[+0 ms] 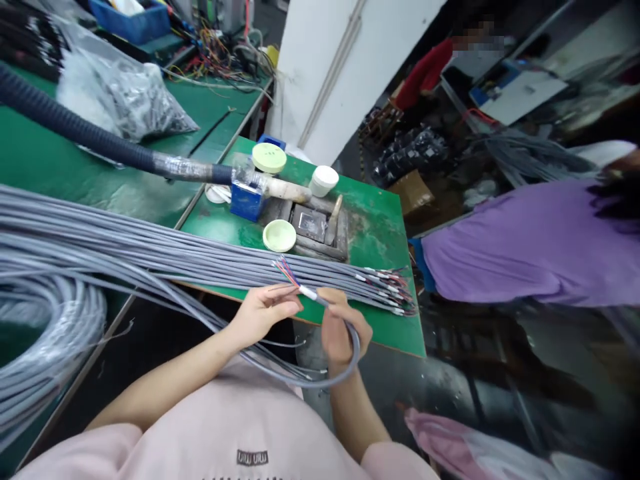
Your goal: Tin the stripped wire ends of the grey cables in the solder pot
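R hand (344,327), lower ctr of frame, closed round gray cable (353,360) nr its white sleeve (308,292). L hand (265,317), just left, part open, fingertips at colored wires (287,270); can't tell if gripping. Cable bundle (200,252) behind, mid-left to ctr.

Patch (253,457) on shirt (240,417) (letters unclear)

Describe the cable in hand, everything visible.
The cable is round and grey, with a smooth jacket that looks like plastic. Near its end sits a white sleeve; beyond it, thin coloured wires, red, blue and others, fan out up and left. The right hand grips it just behind the sleeve; the left hand is at the wires' base. From the right hand it loops down and back left. Its other end can't be traced.
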`<state>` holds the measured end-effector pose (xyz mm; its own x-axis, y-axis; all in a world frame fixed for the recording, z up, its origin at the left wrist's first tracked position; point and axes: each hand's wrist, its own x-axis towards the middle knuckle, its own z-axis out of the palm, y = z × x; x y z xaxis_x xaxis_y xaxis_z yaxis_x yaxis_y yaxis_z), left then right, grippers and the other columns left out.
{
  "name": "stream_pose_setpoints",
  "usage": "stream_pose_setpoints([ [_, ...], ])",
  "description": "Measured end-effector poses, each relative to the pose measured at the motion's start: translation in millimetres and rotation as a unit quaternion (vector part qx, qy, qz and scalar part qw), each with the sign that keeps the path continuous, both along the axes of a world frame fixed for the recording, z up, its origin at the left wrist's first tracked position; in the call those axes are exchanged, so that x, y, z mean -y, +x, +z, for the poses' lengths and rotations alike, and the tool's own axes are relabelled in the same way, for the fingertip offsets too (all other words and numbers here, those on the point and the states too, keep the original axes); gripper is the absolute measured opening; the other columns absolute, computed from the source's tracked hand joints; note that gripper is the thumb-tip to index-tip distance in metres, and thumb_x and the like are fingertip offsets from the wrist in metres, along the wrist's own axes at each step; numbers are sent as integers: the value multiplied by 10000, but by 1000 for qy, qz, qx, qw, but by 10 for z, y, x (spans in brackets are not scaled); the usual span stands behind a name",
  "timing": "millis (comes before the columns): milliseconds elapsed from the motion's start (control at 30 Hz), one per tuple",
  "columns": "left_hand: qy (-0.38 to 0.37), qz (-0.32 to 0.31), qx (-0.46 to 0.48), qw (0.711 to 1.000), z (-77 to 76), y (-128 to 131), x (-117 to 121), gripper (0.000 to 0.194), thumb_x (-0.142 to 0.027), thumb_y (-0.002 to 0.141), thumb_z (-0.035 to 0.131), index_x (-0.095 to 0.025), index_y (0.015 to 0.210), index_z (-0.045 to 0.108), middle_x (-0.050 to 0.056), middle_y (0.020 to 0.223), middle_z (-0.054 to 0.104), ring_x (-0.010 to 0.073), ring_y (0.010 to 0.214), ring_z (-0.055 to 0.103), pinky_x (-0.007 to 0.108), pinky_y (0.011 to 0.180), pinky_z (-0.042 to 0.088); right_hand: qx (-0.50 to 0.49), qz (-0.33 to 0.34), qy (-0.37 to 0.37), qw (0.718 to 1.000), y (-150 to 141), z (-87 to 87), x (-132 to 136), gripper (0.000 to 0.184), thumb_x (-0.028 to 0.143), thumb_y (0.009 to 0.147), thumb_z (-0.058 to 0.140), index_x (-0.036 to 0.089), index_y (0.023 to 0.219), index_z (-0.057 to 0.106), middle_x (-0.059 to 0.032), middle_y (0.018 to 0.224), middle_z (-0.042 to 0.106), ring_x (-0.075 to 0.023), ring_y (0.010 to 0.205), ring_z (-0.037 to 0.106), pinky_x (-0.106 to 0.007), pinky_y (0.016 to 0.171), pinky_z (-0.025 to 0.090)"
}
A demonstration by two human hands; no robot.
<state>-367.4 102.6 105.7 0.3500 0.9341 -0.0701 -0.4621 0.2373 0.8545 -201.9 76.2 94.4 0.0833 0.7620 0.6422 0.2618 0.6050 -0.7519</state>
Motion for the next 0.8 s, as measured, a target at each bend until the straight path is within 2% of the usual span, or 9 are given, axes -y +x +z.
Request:
stream_pose_setpoints([
  [133,-16,29,52,998,-48,70,101,285,-326,637,826,-180,878,782,53,801,729,139,695,653,247,699,547,-65,36,40,996,-91,-262,149,209,233,924,514,315,1068,640,-47,1027,708,-254,1014,652,-519,843,528],
  [233,24,43,37,998,-2,25,168,210,-292,655,817,-193,837,789,56,837,724,139,723,656,238,712,544,-60,45,32,997,-108,-381,219,198,278,929,503,317,1081,625,-58,1034,699,-272,1030,645,-555,846,523],
  [333,64,56,17,996,22,-13,205,173,-254,682,795,-206,849,791,53,821,716,130,723,650,220,711,533,-76,56,15,995,-125,-468,273,209,262,928,497,321,1091,615,-60,1007,698,-271,1013,647,-537,817,536],
  [533,68,61,-13,996,-12,-21,235,177,-254,696,778,-197,863,790,59,812,719,143,731,650,228,706,523,-111,70,-24,991,-225,-511,334,229,301,938,472,315,1106,627,-64,900,698,-252,920,660,-480,767,554],
  [633,53,65,-15,996,1,-20,244,151,-278,678,787,-176,788,789,64,805,725,148,719,645,239,703,520,-115,65,-32,991,-247,-508,358,222,314,938,465,311,1089,628,-59,829,693,-246,869,662,-458,736,561],
  [700,39,65,-8,997,11,-18,245,166,-309,660,797,-158,724,778,65,764,720,145,683,631,247,680,514,-94,53,-36,993,-231,-509,384,226,308,937,461,298,1100,618,-66,822,695,-248,854,667,-459,720,567],
  [800,-10,58,6,998,-1,-13,237,247,-364,659,797,-145,769,775,38,635,678,117,586,580,243,628,488,-31,56,-43,997,-161,-489,423,269,264,929,469,281,1164,601,-77,874,713,-261,905,670,-478,741,566],
])
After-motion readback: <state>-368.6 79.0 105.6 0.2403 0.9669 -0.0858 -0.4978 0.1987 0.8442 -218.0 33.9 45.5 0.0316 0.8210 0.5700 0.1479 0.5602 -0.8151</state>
